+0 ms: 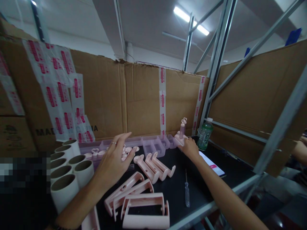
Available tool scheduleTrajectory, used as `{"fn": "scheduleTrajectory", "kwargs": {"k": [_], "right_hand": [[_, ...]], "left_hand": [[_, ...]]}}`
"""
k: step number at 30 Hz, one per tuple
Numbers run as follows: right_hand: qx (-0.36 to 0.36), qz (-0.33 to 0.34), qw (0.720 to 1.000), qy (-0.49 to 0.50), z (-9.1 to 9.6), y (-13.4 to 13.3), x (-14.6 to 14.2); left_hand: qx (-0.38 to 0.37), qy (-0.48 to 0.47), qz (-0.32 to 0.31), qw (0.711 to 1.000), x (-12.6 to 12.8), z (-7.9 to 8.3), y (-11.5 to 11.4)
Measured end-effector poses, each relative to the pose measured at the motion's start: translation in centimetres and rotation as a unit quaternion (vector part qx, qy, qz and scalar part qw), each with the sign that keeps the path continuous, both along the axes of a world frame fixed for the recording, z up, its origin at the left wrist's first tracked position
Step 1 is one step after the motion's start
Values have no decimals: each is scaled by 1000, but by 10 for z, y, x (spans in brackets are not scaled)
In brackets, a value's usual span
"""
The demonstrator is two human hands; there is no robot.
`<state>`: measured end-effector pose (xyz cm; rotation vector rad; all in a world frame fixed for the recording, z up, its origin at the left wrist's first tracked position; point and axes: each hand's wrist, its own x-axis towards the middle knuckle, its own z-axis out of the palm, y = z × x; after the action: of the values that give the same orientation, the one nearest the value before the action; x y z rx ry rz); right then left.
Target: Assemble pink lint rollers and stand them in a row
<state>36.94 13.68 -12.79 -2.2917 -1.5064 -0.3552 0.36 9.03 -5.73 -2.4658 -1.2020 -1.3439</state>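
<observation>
My left hand (117,156) hovers with fingers stretched and apart, a ring on one of them. Beneath and beside it lie small pink plastic pieces (129,149), some with round or heart-shaped ends, in a lilac tray (105,143). At the back right, my right hand (189,148) closes around the base of a pink plastic assembly (181,137), which has upright stems topped by heart shapes; its far fingers are hidden. Several pink plastic brackets (150,169) lie between the hands, and larger pink frames (146,220) are nearer me.
White cardboard tubes (83,171) stand upright at left. A clear-handled screwdriver (187,195), a phone (212,164) and a green bottle (205,134) are at right. Lilac compartment trays (153,147) line the cardboard wall (141,99). A metal rail (199,212) edges the black tabletop (177,198).
</observation>
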Motion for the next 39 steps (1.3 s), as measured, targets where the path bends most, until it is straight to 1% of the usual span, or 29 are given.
{"fn": "scheduleTrajectory", "kwargs": {"k": [6, 12, 19, 28, 32, 36, 39], "right_hand": [[-10, -7, 999, 41, 5, -8, 16], [-20, 6, 998, 65, 1, -1, 15], [-8, 52, 995, 90, -7, 7, 17], [14, 104, 987, 119, -16, 13, 22], [33, 114, 985, 121, -16, 11, 24], [79, 130, 981, 118, -10, 6, 22], [112, 190, 969, 114, -2, 3, 14]], "left_hand": [[-1, -2, 0, 1000, 1, 0, 0], [9, -3, -2, 1000, 2, -1, 0], [10, 3, 0, 1000, 3, 0, 0], [-3, 12, -2, 1000, 2, -2, 0], [-6, 16, -3, 1000, 3, -2, -1], [-2, 26, -1, 1000, 2, -2, 2], [11, 36, 1, 999, -1, -5, 6]]}}
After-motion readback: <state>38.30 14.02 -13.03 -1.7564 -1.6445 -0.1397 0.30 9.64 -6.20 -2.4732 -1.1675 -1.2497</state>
